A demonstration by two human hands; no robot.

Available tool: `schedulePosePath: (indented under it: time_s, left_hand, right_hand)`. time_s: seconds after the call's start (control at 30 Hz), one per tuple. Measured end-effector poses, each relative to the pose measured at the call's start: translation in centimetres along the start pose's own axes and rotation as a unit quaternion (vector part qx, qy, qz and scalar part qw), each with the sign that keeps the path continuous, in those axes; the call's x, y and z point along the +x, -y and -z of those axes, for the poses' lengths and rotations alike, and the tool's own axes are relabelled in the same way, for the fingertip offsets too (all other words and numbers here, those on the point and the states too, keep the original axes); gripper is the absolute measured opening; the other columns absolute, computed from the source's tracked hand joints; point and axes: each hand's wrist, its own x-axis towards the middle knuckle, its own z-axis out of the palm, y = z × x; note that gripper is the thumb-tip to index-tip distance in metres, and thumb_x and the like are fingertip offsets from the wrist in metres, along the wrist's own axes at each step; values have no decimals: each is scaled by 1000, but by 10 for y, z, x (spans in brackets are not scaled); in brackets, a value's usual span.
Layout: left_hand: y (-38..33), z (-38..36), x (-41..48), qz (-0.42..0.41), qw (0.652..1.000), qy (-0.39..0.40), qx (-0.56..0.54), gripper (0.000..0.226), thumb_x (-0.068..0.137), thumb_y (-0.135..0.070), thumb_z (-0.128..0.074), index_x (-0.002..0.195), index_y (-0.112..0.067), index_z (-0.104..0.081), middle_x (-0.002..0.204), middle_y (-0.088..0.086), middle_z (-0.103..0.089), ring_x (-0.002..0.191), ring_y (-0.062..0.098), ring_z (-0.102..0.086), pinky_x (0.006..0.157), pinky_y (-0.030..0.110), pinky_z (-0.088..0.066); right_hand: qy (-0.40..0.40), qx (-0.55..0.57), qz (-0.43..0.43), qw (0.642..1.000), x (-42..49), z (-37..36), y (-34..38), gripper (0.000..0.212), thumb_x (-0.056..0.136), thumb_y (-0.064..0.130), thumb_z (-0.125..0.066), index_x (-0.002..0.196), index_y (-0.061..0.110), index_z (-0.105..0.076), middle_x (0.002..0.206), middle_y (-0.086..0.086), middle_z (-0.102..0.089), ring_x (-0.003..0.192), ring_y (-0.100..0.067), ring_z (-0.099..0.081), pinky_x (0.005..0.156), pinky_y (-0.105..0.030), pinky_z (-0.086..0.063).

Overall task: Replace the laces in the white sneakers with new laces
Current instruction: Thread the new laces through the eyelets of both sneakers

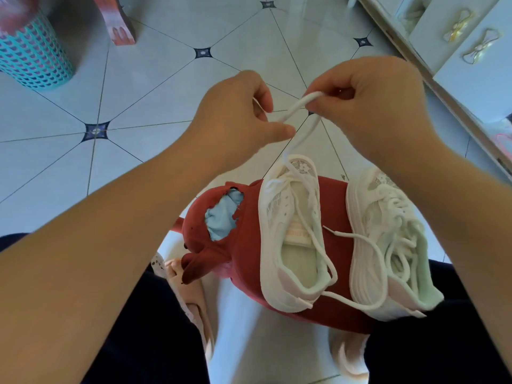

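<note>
Red cushion (249,217) bears both sneakers. Over the left sneaker (273,217), the left hand (235,112) pinches the white lace (297,105) rising from its toe eyelets, and the right hand (374,106) grips its loop. Evening both ends and keeping the lace flat would probably thread best. The right sneaker (388,217) lies alongside.

L grip (238,112) & R grip (371,106) raised fwd, fingers curled, pinching.
</note>
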Motion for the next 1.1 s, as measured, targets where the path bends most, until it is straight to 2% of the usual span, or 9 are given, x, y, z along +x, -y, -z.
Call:
schedulePosePath:
  time_s: [0.1, 0.2, 0.27, 0.4, 0.5, 0.63, 0.77, 0.87, 1.1]
  left_hand:
    - [1, 0, 0, -31, 998, 7, 48, 19, 79, -35, -69, 86, -26, -54, 72, -7, -60, 63, 5, -55, 74, 30, -48]
    - [2, -2, 1, -42, 996, 22, 71, 14, 86, -31, -62, 73, -28, -58, 61, -9, -58, 54, 7, -57, 71, 21, -47]
    - [1, 1, 2, -20, 1000, 2, 10, 20, 87, -27, -62, 67, -25, -59, 59, -6, -61, 50, 3, -59, 60, 14, -49]
    - [8, 10, 12, 77, 988, -37, -128, 18, 86, -16, -64, 68, -15, -60, 55, -3, -60, 39, 2, -55, 52, 18, -54]
    - [20, 3, 11, 181, 967, 47, -175, 14, 85, -5, -61, 72, -7, -60, 49, -2, -59, 37, 2, -53, 53, 18, -54]
    - [42, -24, -5, 273, 918, 169, -232, 11, 87, -3, -60, 79, -10, -62, 70, 5, -60, 58, 9, -59, 52, 16, -54]
    - [53, -39, -8, 319, 885, 159, -300, 9, 90, -5, -57, 84, -10, -61, 78, 6, -60, 66, 13, -60, 57, 19, -56]
    - [52, -39, -5, 332, 869, 137, -340, 18, 94, -4, -50, 79, -10, -57, 76, 6, -55, 62, 11, -57, 60, 21, -55]
    - [54, -42, -8, 314, 874, 170, -331, 17, 95, -14, -51, 79, -8, -53, 72, 6, -53, 59, 12, -54, 53, 17, -53]
  right_hand:
    - [16, -27, 32, 999, 0, -1, 2, 13, 84, 27, -63, 91, 23, -73, 64, 21, -48, 59, 8, -47, 61, -5, -34]
    - [16, -82, 61, 995, 1, -5, 2, 14, 87, 27, -59, 94, 23, -72, 73, 11, -51, 62, -5, -43, 63, -9, -31]
    - [10, -148, 51, 988, 2, -10, -5, 18, 90, 27, -55, 97, 21, -70, 84, 3, -52, 73, -9, -44, 60, -17, -26]
    - [44, -226, -63, 971, 3, -12, -32, 20, 92, 22, -51, 100, 12, -66, 86, -6, -53, 76, -22, -48, 63, -31, -35]
    - [54, -161, -154, 973, 2, -8, -47, 12, 89, 19, -56, 97, 14, -63, 85, -5, -64, 71, -19, -56, 62, -27, -40]
    - [90, -81, -167, 978, -6, -16, -45, 15, 83, 22, -63, 97, 18, -58, 84, 3, -63, 78, -15, -59, 68, -24, -43]
    - [203, -25, -144, 968, -21, -26, -29, 7, 80, 17, -66, 87, 18, -64, 78, 7, -60, 72, -9, -53, 71, -24, -46]
    - [294, -9, -126, 947, -36, -35, -22, 4, 80, 17, -67, 83, 20, -70, 68, 15, -55, 64, 1, -49, 62, -7, -37]
    - [284, 0, -136, 949, -47, -45, -26, 9, 81, 19, -66, 86, 25, -68, 68, 14, -57, 63, -3, -52, 58, -2, -35]
